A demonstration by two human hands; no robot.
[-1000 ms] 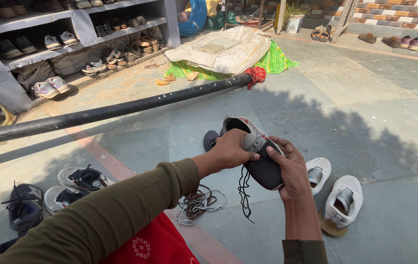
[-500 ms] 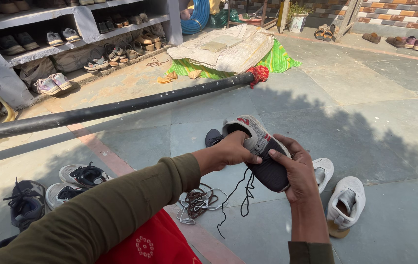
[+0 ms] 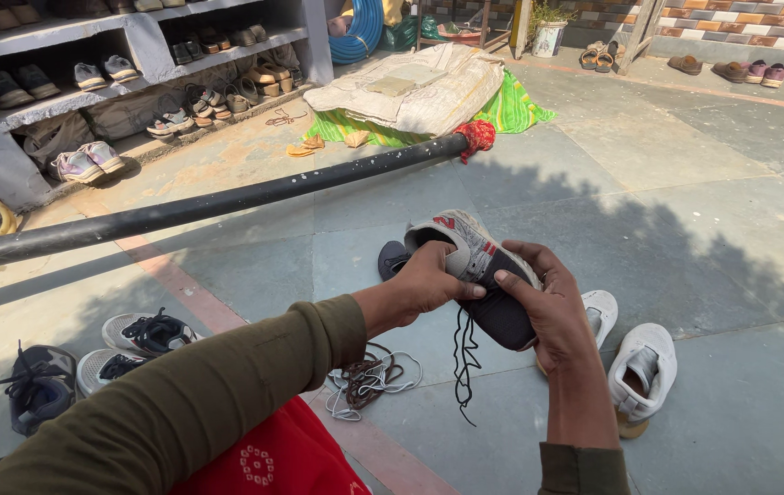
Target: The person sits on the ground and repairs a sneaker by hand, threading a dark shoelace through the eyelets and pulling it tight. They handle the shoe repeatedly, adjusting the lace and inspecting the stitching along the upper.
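Shoe (image 3: 479, 275) gripped between both hands' fingers (image 3: 465, 291).

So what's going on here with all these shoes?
A person holds a grey shoe in both hands above a paved yard floor. The left hand grips its side and the right hand cups it from below, while a black lace dangles loose from it. A heap of laces lies on the floor below, white shoes sit to the right, and more shoes to the left.
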